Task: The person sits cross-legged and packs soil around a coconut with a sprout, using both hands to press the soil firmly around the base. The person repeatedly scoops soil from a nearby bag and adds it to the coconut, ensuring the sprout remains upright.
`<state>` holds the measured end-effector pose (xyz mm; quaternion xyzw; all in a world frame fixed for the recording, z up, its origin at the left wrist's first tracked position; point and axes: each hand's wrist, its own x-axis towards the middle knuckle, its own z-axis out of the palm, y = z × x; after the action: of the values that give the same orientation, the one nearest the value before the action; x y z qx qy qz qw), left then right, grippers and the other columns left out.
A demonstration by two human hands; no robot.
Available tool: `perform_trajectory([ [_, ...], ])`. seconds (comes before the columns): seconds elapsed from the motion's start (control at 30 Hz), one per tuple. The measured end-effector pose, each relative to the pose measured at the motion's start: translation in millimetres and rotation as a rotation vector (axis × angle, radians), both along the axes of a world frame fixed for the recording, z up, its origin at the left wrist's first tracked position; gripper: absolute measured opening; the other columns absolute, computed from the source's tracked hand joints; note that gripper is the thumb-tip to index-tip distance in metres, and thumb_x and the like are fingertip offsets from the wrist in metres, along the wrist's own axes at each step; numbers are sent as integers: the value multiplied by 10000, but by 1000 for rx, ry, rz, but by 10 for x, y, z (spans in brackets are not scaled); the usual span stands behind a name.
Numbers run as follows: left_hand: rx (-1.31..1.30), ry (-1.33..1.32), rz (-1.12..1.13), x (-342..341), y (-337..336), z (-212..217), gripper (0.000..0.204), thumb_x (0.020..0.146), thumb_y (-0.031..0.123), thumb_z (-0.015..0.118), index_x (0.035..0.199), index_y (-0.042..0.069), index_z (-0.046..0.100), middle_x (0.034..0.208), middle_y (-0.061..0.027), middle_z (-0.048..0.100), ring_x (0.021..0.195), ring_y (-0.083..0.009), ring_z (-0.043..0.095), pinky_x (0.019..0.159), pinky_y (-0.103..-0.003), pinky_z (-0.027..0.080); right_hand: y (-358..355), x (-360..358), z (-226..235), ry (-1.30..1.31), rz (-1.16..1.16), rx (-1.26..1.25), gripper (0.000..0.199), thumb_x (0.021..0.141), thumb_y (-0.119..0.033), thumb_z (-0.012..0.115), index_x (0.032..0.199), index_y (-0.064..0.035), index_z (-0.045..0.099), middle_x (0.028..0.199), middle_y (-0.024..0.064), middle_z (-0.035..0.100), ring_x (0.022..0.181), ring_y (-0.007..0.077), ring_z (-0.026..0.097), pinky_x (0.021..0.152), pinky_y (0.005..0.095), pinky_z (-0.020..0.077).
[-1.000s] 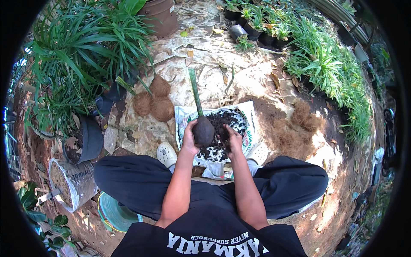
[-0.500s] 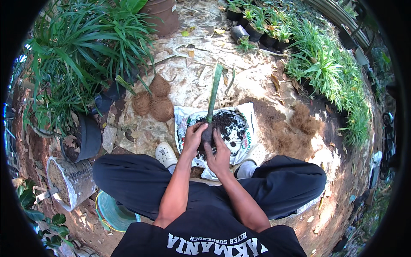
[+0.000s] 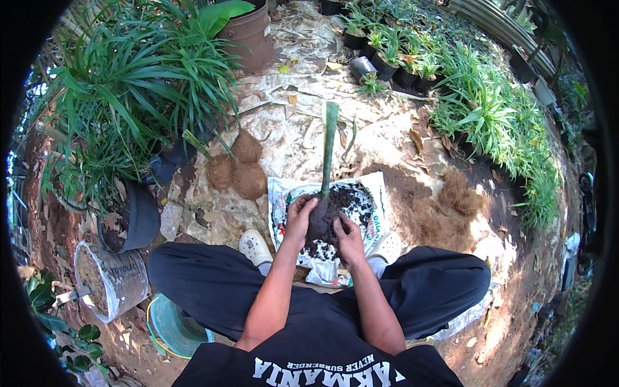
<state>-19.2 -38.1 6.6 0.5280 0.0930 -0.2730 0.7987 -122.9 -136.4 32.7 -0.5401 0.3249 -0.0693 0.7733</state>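
My left hand (image 3: 300, 219) and my right hand (image 3: 349, 237) are cupped around a dark ball of soil (image 3: 320, 222) with a long green cut stem (image 3: 329, 145) rising from it toward the far side. I hold the ball just above a white plastic sack (image 3: 281, 193) spread on the ground and heaped with dark potting soil (image 3: 351, 200). My legs in dark trousers flank the sack, and white shoes show at its near corners.
Three brown fibre-wrapped root balls (image 3: 237, 169) lie left of the sack. A pile of coconut fibre (image 3: 445, 206) is on the right. Black pots with leafy plants (image 3: 122, 109) stand left, a soil-filled white bag (image 3: 109, 280) and a teal basin (image 3: 175, 326) near left. Small potted plants (image 3: 400, 64) line the back.
The stem has swung from leaning left to nearly upright. My hands have come closer together around the soil ball, and the right hand now presses its near side.
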Motion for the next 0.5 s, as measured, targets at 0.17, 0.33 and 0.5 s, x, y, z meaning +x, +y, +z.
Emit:
perform_trajectory([
  [0.17,71,-250,-273,-92,13,25,452,929,119,629,1338,-44,531,1255,-85,618,1132,-141,569,1007,-289,431,-19,-15,-38,-7,-121,53,434,928,-128,685,1317,11,552,1161,145,648,967,177,639,773,288,567],
  [0.33,82,-448,-329,-123,-32,-24,595,869,105,710,1383,-60,458,1287,-109,584,1142,-137,554,1009,-300,437,-109,-65,9,-28,-182,254,375,911,-117,701,1252,-4,592,1098,143,671,884,172,675,719,306,588],
  [0.5,47,-508,-334,-110,-67,-40,589,876,136,698,1370,-79,458,1251,-104,598,1120,-139,562,1009,-304,435,-155,-29,31,17,-226,182,332,873,-89,735,1165,22,623,1047,141,693,859,170,683,699,305,592],
])
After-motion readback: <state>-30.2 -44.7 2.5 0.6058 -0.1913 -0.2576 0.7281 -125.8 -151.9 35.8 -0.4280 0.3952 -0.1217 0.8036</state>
